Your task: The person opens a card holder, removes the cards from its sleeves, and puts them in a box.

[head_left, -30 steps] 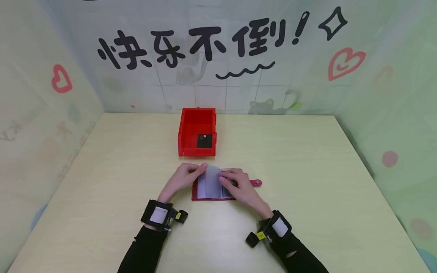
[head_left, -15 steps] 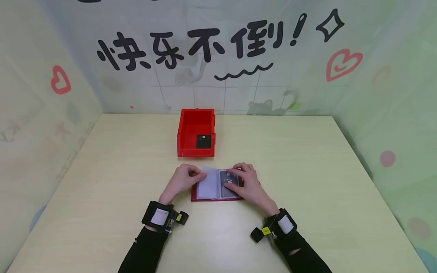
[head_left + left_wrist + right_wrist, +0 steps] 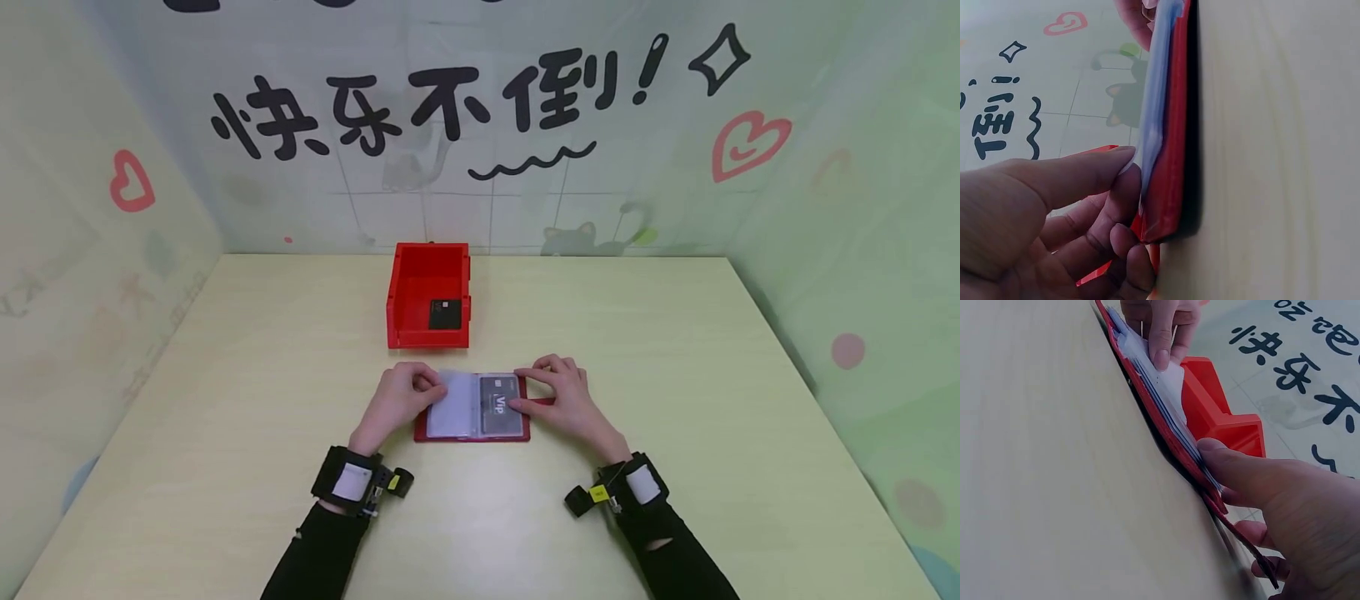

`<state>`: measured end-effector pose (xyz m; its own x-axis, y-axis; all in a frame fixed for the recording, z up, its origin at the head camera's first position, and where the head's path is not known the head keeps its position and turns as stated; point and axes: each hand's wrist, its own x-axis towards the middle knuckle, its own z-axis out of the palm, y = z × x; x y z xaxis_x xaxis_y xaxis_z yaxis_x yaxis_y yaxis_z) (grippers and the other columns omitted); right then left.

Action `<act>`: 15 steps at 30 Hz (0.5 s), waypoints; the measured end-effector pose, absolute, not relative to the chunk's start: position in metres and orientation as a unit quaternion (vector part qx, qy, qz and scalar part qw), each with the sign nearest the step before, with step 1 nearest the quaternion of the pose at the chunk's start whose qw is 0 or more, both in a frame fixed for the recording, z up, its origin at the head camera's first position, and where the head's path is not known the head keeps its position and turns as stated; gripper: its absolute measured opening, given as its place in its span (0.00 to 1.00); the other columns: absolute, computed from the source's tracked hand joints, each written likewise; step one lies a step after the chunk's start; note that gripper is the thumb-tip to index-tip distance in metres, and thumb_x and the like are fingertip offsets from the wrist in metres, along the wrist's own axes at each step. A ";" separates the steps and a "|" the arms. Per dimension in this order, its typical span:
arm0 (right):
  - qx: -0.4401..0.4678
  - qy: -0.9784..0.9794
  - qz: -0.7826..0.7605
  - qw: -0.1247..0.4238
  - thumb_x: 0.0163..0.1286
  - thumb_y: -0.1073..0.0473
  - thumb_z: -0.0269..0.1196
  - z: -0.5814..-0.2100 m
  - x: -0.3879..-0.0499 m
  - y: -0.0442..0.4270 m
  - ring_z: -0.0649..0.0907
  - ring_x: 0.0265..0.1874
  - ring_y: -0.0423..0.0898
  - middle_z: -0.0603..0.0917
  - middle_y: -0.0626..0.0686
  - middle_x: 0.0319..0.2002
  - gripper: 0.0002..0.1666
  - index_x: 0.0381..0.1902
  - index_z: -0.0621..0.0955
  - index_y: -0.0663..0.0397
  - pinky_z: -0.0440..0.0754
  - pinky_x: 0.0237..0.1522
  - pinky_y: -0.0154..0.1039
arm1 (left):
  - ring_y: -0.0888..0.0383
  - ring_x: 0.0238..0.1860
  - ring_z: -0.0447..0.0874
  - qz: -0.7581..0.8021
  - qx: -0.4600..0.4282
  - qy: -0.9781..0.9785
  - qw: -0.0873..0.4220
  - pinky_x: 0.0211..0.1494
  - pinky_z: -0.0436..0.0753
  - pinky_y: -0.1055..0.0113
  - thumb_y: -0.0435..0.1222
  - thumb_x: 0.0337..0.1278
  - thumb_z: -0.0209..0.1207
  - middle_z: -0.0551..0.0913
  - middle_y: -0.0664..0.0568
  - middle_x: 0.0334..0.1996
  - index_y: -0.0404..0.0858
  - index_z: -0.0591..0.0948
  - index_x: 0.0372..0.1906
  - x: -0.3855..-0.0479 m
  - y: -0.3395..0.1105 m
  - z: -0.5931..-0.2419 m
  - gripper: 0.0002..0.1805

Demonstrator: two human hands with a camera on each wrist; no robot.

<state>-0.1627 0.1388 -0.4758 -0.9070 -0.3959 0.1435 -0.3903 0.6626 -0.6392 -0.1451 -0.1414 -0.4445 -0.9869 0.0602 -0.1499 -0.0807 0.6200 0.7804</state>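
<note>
A red card holder [image 3: 420, 435] lies spread open on the table, with clear plastic sleeves inside. A grey card marked "Vip" [image 3: 493, 421] sits in the right-hand sleeve. My left hand [image 3: 401, 402] pinches the edge of a clear sleeve page [image 3: 1137, 164] between thumb and forefinger, at the holder's left side. At the right edge, my right hand [image 3: 573, 404] holds the card holder, its thumb [image 3: 1235, 465] on top of the sleeves and its other fingers partly hidden behind. The holder's strap [image 3: 1244, 540] sticks out beneath that hand.
Behind the card holder stands a red bin [image 3: 427, 342] with a dark card [image 3: 445, 314] inside. The pale wooden table [image 3: 262, 333] meets printed cloth walls [image 3: 315, 200] at the back and sides.
My right hand has slid rightward off the grey card to the holder's right edge, uncovering the card. My left hand has drawn the clear sleeve page slightly left and lower.
</note>
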 end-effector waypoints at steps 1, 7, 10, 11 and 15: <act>-0.215 0.913 -0.346 0.003 0.59 0.47 0.74 -0.477 -0.163 0.139 0.68 0.56 0.54 0.75 0.54 0.51 0.31 0.60 0.83 0.47 0.60 0.61 0.54 | 0.55 0.31 0.80 0.432 -0.006 0.899 0.078 0.36 0.80 0.69 0.35 0.60 0.68 0.86 0.44 0.33 0.34 0.84 0.47 -0.145 -0.141 -0.445 0.13; -0.212 0.920 -0.330 -0.004 0.59 0.45 0.74 -0.478 -0.162 0.136 0.68 0.56 0.54 0.75 0.54 0.50 0.32 0.61 0.83 0.43 0.60 0.60 0.54 | 0.55 0.30 0.77 0.417 -0.008 0.906 0.063 0.33 0.78 0.71 0.34 0.58 0.68 0.82 0.45 0.31 0.34 0.78 0.56 -0.143 -0.140 -0.444 0.22; -0.211 0.921 -0.327 -0.006 0.59 0.44 0.73 -0.478 -0.161 0.135 0.68 0.56 0.54 0.75 0.54 0.50 0.32 0.61 0.83 0.43 0.61 0.59 0.54 | 0.55 0.32 0.75 0.406 -0.003 0.912 0.052 0.33 0.76 0.70 0.33 0.57 0.69 0.80 0.45 0.32 0.34 0.78 0.57 -0.141 -0.138 -0.442 0.22; -0.212 0.921 -0.327 -0.007 0.59 0.44 0.73 -0.478 -0.161 0.135 0.68 0.55 0.54 0.75 0.54 0.50 0.32 0.61 0.83 0.43 0.61 0.59 0.54 | 0.55 0.33 0.75 0.400 0.003 0.915 0.046 0.34 0.75 0.70 0.33 0.57 0.69 0.79 0.45 0.33 0.34 0.78 0.56 -0.141 -0.136 -0.440 0.22; -0.212 0.921 -0.326 -0.012 0.59 0.44 0.73 -0.480 -0.161 0.134 0.69 0.54 0.53 0.75 0.54 0.49 0.32 0.61 0.83 0.43 0.61 0.57 0.52 | 0.54 0.38 0.74 0.382 0.040 0.923 0.031 0.40 0.76 0.67 0.32 0.57 0.69 0.79 0.45 0.37 0.35 0.81 0.53 -0.137 -0.125 -0.434 0.18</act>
